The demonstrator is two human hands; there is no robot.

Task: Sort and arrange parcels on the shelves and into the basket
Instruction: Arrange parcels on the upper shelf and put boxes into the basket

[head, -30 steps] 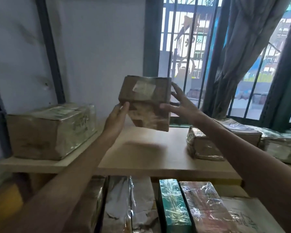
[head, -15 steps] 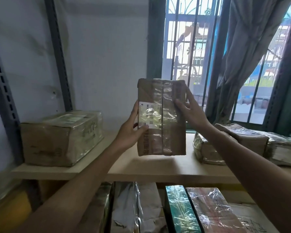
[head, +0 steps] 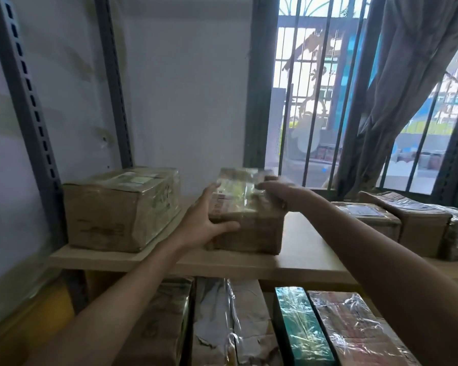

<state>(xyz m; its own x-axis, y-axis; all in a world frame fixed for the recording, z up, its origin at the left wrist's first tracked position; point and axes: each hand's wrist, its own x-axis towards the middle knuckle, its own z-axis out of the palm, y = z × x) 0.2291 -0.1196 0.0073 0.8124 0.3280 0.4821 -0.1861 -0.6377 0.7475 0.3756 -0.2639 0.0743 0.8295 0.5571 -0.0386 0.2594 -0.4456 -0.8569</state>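
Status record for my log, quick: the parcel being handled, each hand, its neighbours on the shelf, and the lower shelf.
parcel: brown taped parcel, seemingly set down on the upper shelf
left hand: grips its left front corner, thumb on the front face
right hand: on its top right edge; grip blurred
left neighbour: large box, apart
right neighbour: labelled parcel, apart
lower shelf: green parcel beside red parcel

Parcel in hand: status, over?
Left hand grips parcel at near left corner; right hand on top, grip blurred. Parcel sits on shelf between big box and other parcels, touching neither.
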